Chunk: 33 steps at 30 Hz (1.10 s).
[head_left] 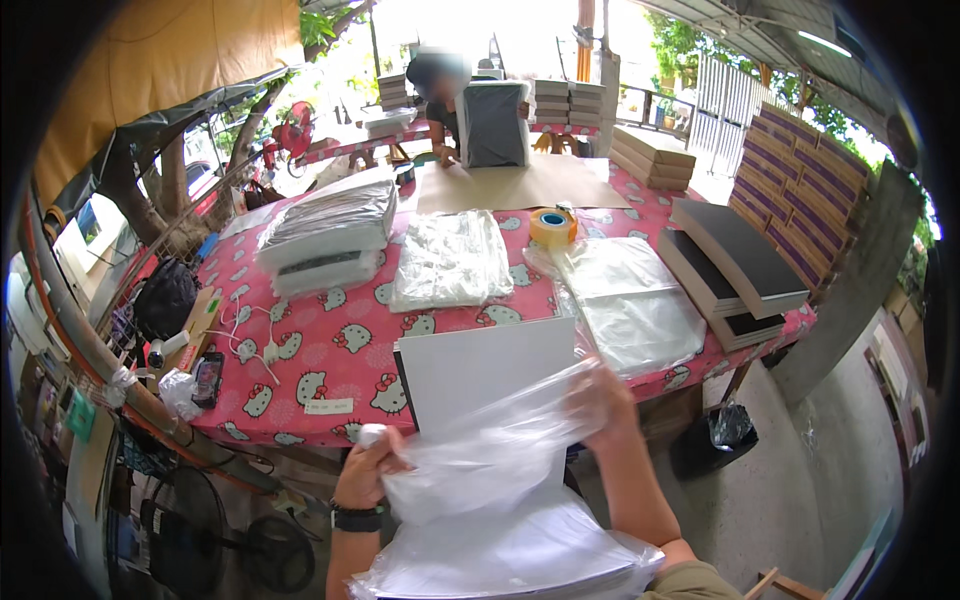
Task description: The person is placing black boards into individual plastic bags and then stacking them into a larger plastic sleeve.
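A clear plastic bag [490, 450] is stretched between my hands, close to my body. My left hand [370, 468] grips its left edge; something white covers a fingertip, and a dark band circles the wrist. My right hand [603, 405], slightly smeared by motion, pinches the bag's far right edge. The bag partly covers a white board [485, 365] with a dark left edge, which leans up against the table's near side. Below, a white stack in plastic [510, 550] lies near my lap.
On the pink patterned table [290, 385] are wrapped stacks [330, 225], flat plastic bags [640, 300], a tape roll [552, 228] and dark-topped boards [740, 255]. Across it, a person handles a dark panel [495, 125]. A black bin [715, 440] stands at right, a fan [190, 520] at lower left.
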Available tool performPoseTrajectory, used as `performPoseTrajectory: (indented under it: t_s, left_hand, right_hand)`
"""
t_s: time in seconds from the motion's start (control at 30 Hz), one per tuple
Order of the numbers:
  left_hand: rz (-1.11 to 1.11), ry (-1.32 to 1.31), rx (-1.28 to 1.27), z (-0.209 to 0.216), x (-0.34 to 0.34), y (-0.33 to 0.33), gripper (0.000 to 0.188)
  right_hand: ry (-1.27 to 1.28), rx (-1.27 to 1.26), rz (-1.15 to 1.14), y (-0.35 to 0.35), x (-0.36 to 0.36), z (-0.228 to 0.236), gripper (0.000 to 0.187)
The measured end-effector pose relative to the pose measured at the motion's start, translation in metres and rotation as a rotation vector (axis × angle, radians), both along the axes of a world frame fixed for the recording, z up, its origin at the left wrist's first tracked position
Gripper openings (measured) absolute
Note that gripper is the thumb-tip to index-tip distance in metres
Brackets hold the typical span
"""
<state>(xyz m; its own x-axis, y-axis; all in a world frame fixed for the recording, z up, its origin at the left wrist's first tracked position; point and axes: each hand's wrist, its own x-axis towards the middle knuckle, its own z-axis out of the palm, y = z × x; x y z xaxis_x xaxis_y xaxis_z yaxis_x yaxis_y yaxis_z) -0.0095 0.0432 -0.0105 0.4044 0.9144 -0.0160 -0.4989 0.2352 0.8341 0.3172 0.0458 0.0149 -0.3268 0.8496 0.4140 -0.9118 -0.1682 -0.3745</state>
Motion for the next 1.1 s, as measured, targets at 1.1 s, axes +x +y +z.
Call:
performPoseTrajectory:
  t_s: [1.1]
  left_hand:
    - [-0.024,-0.214,0.067,-0.039,-0.012,-0.034,0.042]
  right_hand:
    - [-0.927,0.246,0.419,-0.044,-0.021,0.004,0.044]
